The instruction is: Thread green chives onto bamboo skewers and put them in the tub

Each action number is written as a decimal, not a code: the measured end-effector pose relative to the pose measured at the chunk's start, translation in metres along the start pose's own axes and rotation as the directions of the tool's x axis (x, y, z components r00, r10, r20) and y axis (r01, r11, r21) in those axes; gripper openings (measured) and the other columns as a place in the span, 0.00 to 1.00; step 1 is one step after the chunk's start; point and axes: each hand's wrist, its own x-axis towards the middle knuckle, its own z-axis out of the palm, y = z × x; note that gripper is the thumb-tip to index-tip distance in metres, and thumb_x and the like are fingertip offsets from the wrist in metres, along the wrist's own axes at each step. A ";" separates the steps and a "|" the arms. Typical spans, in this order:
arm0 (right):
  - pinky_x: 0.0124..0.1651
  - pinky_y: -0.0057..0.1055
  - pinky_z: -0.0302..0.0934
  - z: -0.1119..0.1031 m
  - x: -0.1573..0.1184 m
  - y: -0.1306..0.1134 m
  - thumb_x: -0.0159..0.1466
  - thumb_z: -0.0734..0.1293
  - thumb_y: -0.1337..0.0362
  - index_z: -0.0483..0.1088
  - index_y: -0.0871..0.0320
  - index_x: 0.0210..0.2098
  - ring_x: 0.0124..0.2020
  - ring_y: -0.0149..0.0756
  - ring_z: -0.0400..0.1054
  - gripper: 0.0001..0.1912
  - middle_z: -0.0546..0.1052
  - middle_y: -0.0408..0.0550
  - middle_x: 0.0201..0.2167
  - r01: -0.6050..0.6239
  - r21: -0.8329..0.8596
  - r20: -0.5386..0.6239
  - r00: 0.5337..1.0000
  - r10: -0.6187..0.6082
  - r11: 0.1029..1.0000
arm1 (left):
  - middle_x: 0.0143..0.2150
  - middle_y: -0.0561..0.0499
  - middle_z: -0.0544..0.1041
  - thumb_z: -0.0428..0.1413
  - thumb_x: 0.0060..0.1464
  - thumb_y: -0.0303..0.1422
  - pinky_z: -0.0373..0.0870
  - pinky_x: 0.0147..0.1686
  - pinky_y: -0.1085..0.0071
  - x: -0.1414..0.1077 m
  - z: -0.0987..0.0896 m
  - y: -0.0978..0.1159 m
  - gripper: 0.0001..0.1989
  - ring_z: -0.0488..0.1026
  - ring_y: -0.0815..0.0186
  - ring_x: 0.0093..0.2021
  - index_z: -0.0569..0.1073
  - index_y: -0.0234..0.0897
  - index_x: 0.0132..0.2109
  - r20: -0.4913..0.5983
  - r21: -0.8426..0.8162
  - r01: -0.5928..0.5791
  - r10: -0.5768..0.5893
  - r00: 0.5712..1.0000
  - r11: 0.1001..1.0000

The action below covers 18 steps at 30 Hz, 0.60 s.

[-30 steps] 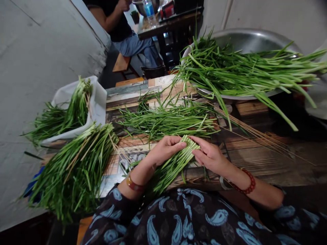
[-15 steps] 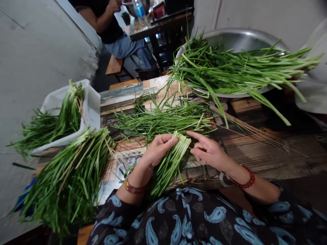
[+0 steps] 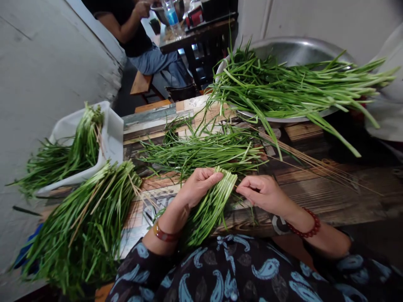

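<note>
My left hand (image 3: 199, 186) is closed around a flat row of garlic chives (image 3: 211, 209), thumb on top. Their pale cut ends fan out side by side and the green leaves hang towards my body. At the right edge of this row, my right hand (image 3: 266, 195) pinches the short visible end of a thin bamboo skewer (image 3: 237, 187); the rest of the stick is hidden among the stalks. Just beyond both hands lies a loose pile of chives (image 3: 201, 149) on the wooden table.
Several loose skewers (image 3: 308, 157) lie to the right. A large metal basin (image 3: 302, 44) heaped with chives stands at the back right. On the left are a white plastic bin (image 3: 115, 130) and skewered chive bunches (image 3: 91, 218). Another person (image 3: 154, 58) sits behind.
My right forefinger, stretched out before, has curled in, and the hand now pinches at the row's right edge. My left hand keeps its hold on the chives.
</note>
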 end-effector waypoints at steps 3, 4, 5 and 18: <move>0.24 0.24 0.53 0.000 0.000 0.000 0.65 0.65 0.63 0.70 0.59 0.24 0.17 0.25 0.59 0.13 0.68 0.38 0.14 0.010 -0.017 -0.010 1.000 -0.010 1.000 | 0.21 0.51 0.72 0.64 0.49 0.49 0.63 0.24 0.76 0.000 0.002 0.001 0.23 0.68 0.71 0.23 0.73 0.31 0.25 -0.020 0.012 0.004 -0.003 1.000 1.000; 0.24 0.24 0.54 0.000 0.000 0.000 0.65 0.65 0.63 0.71 0.59 0.24 0.17 0.25 0.59 0.13 0.68 0.38 0.15 0.012 -0.024 -0.013 1.000 -0.013 1.000 | 0.21 0.51 0.72 0.64 0.49 0.49 0.63 0.23 0.76 0.000 0.002 0.001 0.23 0.68 0.70 0.23 0.73 0.31 0.25 -0.024 0.015 0.009 -0.009 1.000 1.000; 0.24 0.24 0.54 0.000 0.000 0.000 0.65 0.65 0.63 0.71 0.59 0.24 0.17 0.25 0.59 0.13 0.68 0.38 0.15 0.014 -0.029 -0.016 1.000 -0.015 0.999 | 0.21 0.50 0.73 0.63 0.50 0.50 0.63 0.23 0.76 0.000 0.003 0.000 0.23 0.68 0.70 0.23 0.74 0.31 0.25 -0.025 0.018 0.017 -0.016 1.000 1.000; 0.22 0.24 0.54 0.000 0.000 0.000 0.65 0.65 0.61 0.69 0.58 0.23 0.16 0.25 0.59 0.14 0.69 0.39 0.14 -0.050 0.034 0.011 0.999 0.049 0.998 | 0.23 0.51 0.73 0.59 0.52 0.55 0.67 0.28 0.74 -0.003 -0.001 -0.007 0.27 0.69 0.70 0.24 0.74 0.32 0.28 0.009 -0.071 0.030 -0.029 1.000 0.997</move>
